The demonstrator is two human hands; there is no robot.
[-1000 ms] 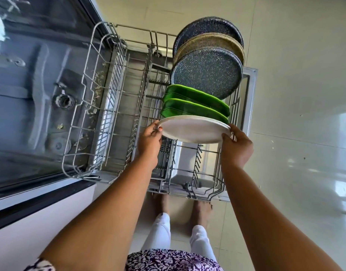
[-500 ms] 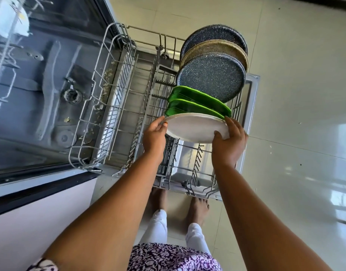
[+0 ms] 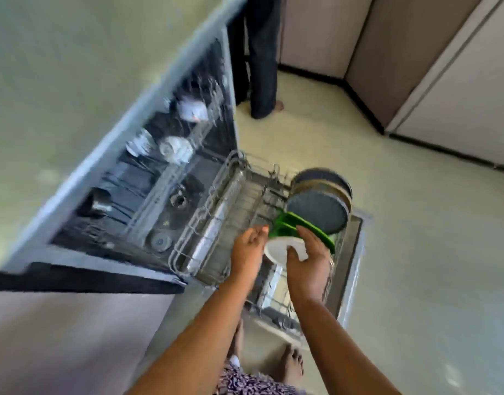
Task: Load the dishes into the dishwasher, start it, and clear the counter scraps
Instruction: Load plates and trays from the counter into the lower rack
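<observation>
The frame is blurred by motion. A white plate (image 3: 276, 249) stands on edge at the front of the row in the pulled-out lower rack (image 3: 213, 223). My right hand (image 3: 309, 260) holds it, thumb on its face and fingers over its top rim. My left hand (image 3: 249, 248) is at the plate's left edge with straight fingers. Behind the plate stand green plates (image 3: 287, 223), then dark speckled round plates (image 3: 317, 213) with a tan one between them.
The dishwasher's upper rack (image 3: 176, 149) holds cups and glasses. The open door (image 3: 356, 252) lies under the lower rack. Another person's leg (image 3: 262, 67) stands on the floor beyond the machine. Cabinets (image 3: 444, 81) line the far right; the counter (image 3: 60, 81) is at left.
The view has swung up and back, now showing the upper rack and the room. My left hand has loosened from the plate's edge; my right hand has slid onto the plate's top.
</observation>
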